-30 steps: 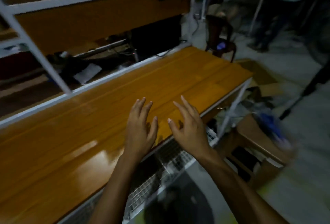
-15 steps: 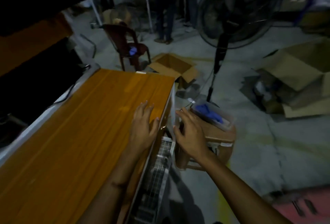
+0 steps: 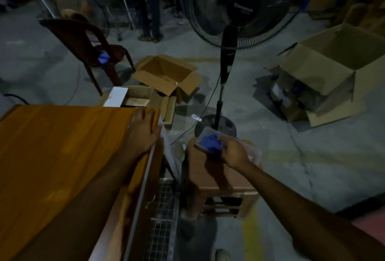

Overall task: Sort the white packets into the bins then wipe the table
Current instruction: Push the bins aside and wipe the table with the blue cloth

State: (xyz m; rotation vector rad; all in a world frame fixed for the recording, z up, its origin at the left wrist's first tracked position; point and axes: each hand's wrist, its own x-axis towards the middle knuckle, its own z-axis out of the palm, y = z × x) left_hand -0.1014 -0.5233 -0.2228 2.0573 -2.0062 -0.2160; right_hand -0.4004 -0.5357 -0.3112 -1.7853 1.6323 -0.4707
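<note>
Head view | left hand [image 3: 143, 133] flat on table [image 3: 62, 146] | right hand [image 3: 234, 152] now reached blue cloth [image 3: 208, 143] — grip unclear

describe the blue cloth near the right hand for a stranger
Right of the wooden table stands a brown stool. The blue cloth lies in the clear tub on top, by the right hand. The only other blue item sits on the dark chair.

Table [image 3: 52, 156] glossy wood-grain; box [image 3: 166, 73] matt cardbd; tub [image 3: 203, 133] clear plastic; stool [image 3: 208, 175] matt plastic

Fan [image 3: 239, 9] top off-frame (v. dim)
</note>
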